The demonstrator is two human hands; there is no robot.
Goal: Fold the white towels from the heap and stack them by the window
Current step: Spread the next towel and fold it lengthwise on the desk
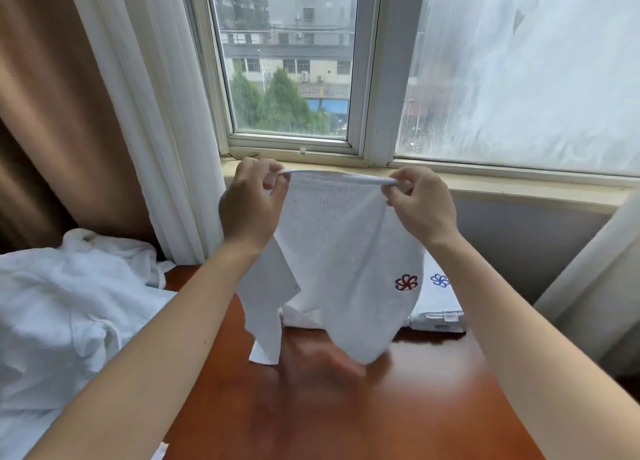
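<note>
At your far left, the rumpled heap of white terry towels (69, 304) lies on the left end of the glossy red-brown wooden surface (346, 418), well apart from your hands. Your left hand (251, 203) is raised in front of the pale window sill (519, 186), thumb and fingers pinching one top corner of a white terry towel with a red embroidered flower (343, 252). The towel's top hem runs level, left to right, drawn taut between your hands, and the cloth hangs straight down from it toward the surface. Your right hand (420, 203) pinches the other top corner in the same way.

The low stack of folded white towels with a blue flower mark (438, 307) sits behind the hanging towel and to its right, under the sill, so your right hand is the nearer one to it. I judge the fold should come first, the towel's hem kept parallel to the sill.

The hanging cloth hides most of the stack. A narrow strip droops on the towel's left side; whether it touches the surface I cannot tell, and the lower edge is blurred.
</note>
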